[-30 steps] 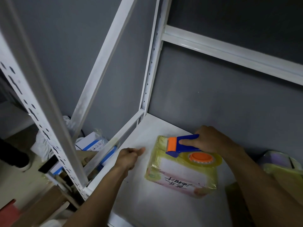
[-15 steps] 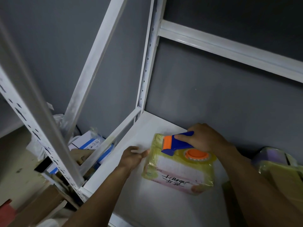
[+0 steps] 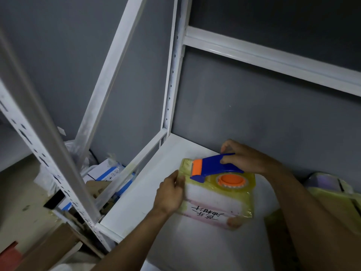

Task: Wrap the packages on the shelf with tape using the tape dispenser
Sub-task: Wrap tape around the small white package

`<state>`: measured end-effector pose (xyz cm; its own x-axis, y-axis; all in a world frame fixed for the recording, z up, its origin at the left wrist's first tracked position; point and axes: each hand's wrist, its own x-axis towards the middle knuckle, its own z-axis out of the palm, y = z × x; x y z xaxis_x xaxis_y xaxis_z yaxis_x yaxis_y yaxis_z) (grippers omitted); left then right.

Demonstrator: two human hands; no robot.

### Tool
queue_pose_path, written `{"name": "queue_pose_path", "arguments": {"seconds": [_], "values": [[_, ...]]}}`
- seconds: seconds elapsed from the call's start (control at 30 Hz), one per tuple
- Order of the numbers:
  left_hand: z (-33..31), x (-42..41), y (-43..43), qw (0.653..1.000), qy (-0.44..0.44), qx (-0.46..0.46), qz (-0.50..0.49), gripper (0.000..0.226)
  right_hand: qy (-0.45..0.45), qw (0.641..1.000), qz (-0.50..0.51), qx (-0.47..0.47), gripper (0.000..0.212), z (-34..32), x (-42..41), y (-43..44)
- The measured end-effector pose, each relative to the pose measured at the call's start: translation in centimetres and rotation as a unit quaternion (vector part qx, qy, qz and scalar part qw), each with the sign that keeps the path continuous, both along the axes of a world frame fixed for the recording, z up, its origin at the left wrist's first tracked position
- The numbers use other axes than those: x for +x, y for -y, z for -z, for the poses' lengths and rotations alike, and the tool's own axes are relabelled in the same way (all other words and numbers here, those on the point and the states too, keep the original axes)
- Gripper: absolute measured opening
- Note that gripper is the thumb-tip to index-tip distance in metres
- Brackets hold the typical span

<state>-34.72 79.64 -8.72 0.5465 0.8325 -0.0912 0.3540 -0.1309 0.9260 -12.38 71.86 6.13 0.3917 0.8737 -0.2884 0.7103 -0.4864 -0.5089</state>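
A package (image 3: 216, 202) wrapped in yellowish tape, with a white label and black handwriting, lies on the white shelf (image 3: 136, 208). My right hand (image 3: 246, 159) grips the blue handle of the tape dispenser (image 3: 213, 169), whose orange roller sits at the package's far left corner and whose orange-cored tape roll lies on top. My left hand (image 3: 172, 192) holds the package's left side, fingers against its edge.
White metal shelf posts (image 3: 172, 75) and a diagonal brace frame the bay against a grey wall. More yellow-wrapped packages (image 3: 336, 194) lie at the right. Below left, blue-and-white boxes (image 3: 109, 173), plastic bags and cardboard sit on the floor.
My left hand moved right from the bare shelf and took hold of the package's left side. The dispenser's front tilted up slightly at the far corner.
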Motion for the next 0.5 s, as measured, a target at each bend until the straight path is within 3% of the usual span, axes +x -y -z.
{"name": "queue_pose_path", "arguments": {"seconds": [0.07,0.17,0.27,0.37,0.5], "values": [[0.2,0.0,-0.9,1.0,-0.017,0.018,-0.01,0.032,-0.023,0.999,0.026,0.037,0.022,0.1,0.0,0.3],[0.8,-0.9,-3.3,0.998,0.006,0.049,-0.026,0.029,-0.049,0.993,0.052,0.089,0.056,0.6,-1.2,0.4],[0.9,-2.4,-5.0,0.994,0.043,0.103,-0.007,0.037,-0.107,0.982,0.074,0.135,0.057,2.4,-2.9,0.2],[1.1,-3.5,-5.7,0.982,0.005,0.179,0.06,0.045,-0.147,0.966,0.103,0.186,0.05,3.6,-3.9,0.5],[0.9,-4.0,-5.6,0.961,-0.027,0.264,0.081,0.058,-0.21,0.957,0.088,0.18,0.051,3.7,-3.8,1.5]]}}
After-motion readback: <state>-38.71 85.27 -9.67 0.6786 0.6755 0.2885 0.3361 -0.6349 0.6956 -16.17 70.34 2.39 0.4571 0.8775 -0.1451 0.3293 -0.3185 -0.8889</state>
